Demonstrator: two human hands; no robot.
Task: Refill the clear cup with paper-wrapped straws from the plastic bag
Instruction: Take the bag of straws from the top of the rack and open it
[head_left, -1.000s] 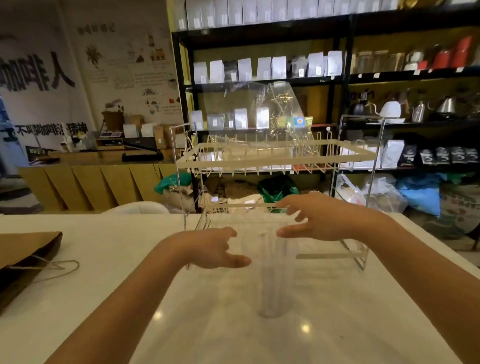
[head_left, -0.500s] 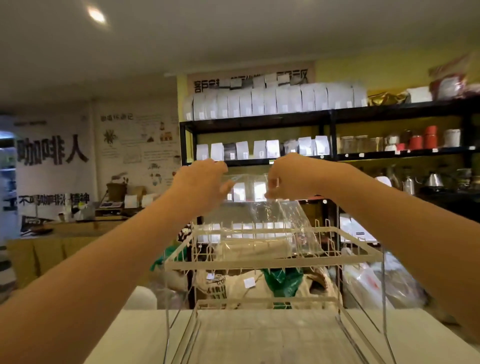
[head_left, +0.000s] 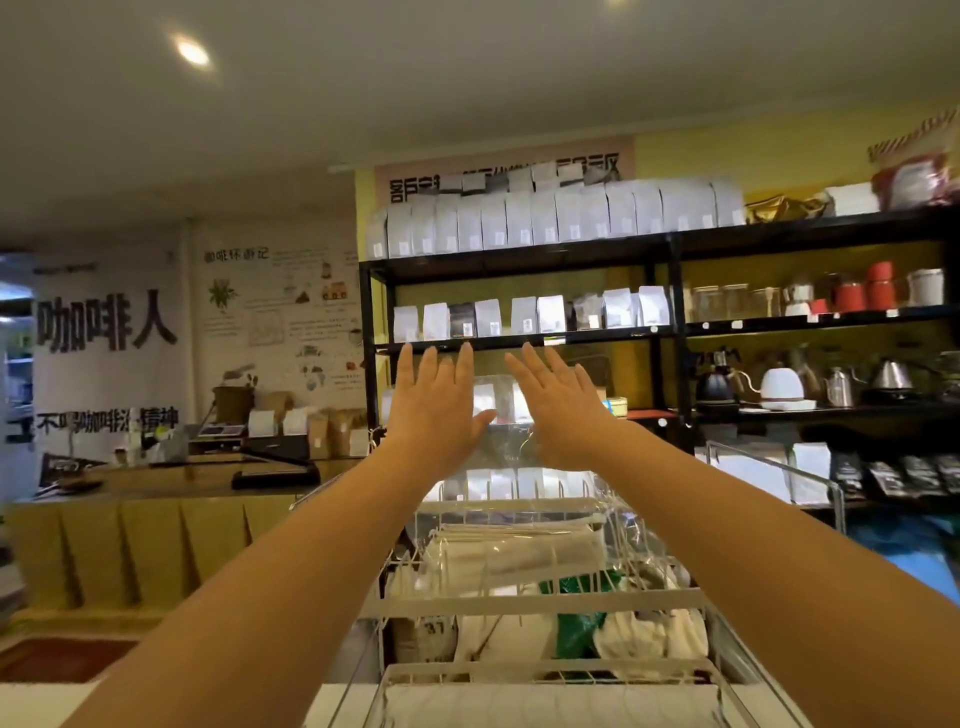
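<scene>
Both hands up, fingers spread: left hand (head_left: 435, 410) and right hand (head_left: 563, 413) flank the plastic bag (head_left: 501, 415) above the wire rack (head_left: 524, 603), gripping nothing.

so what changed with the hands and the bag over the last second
Both hands rose from beside the clear cup to the plastic bag on the wire rack, pinched its top, and now the left hand and right hand are spread open against it. The bag has stayed on the rack; the cup is out of view.
</scene>
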